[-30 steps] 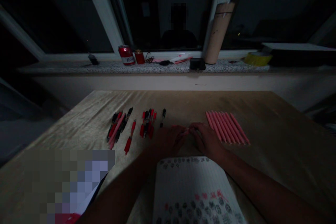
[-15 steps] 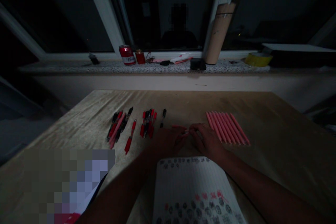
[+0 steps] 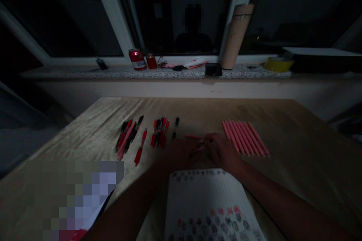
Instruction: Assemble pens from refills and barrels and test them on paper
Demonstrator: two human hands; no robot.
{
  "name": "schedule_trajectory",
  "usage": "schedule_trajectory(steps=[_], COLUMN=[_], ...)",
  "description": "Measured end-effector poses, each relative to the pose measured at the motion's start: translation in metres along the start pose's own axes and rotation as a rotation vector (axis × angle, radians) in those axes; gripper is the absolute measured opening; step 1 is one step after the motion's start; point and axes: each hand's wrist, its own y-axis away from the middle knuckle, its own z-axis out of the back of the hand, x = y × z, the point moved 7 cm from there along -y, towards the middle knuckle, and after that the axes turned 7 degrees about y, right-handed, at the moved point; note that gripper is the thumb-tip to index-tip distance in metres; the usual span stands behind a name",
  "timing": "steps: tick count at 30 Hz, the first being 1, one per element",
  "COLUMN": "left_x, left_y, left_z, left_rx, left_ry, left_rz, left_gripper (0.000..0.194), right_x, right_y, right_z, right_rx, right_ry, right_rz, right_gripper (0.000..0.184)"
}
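Close together over the middle of the table, my left hand (image 3: 183, 151) and my right hand (image 3: 222, 148) meet with bent fingers. Between their fingertips is a small pale and pinkish pen part (image 3: 201, 142), mostly covered and dim. Just beyond the left fingers lies a pink pen barrel (image 3: 193, 136). Beside my right hand is a neat row of pink pens (image 3: 244, 137). A black pen (image 3: 175, 126) lies past my left hand, and a small group of red and black pens (image 3: 160, 131) lies left of it.
Farther left are a mixed pile of pens (image 3: 128, 135) and a single red pen (image 3: 140, 147). A written-on notebook (image 3: 209, 196) lies below my hands. On the windowsill (image 3: 175, 75) stand a red can (image 3: 137, 59), a cardboard tube (image 3: 237, 35) and yellow tape (image 3: 278, 64).
My fingers have shifted only slightly around the small part. The pink barrel beyond the left hand shows a little more clearly. The other pens and the notebook stay put.
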Motion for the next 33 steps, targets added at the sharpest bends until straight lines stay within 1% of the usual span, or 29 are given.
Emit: schedule_trajectory(steps=[11, 17, 24, 29, 33], left_x=[0.002, -0.001, -0.001, -0.003, -0.002], left_y=[0.000, -0.002, -0.001, -0.001, -0.002], left_z=[-0.005, -0.007, -0.006, -0.001, 0.003], left_rx=[0.056, 0.106, 0.081, 0.053, 0.069], left_ry=[-0.010, -0.004, -0.001, 0.025, 0.010], left_rz=[0.021, 0.007, -0.010, 0.009, 0.044], left_gripper=[0.034, 0.027, 0.027, 0.035, 0.042], right_x=[0.000, -0.001, -0.001, 0.000, 0.000], right_y=[0.001, 0.001, 0.000, 0.000, 0.000], right_z=[-0.002, -0.002, -0.004, -0.003, -0.002], right_rx=[0.014, 0.027, 0.037, 0.038, 0.028], right_ry=[0.001, -0.003, -0.013, -0.022, -0.017], right_rz=[-0.001, -0.010, -0.021, -0.010, -0.016], right_gripper=[0.015, 0.016, 0.016, 0.016, 0.016])
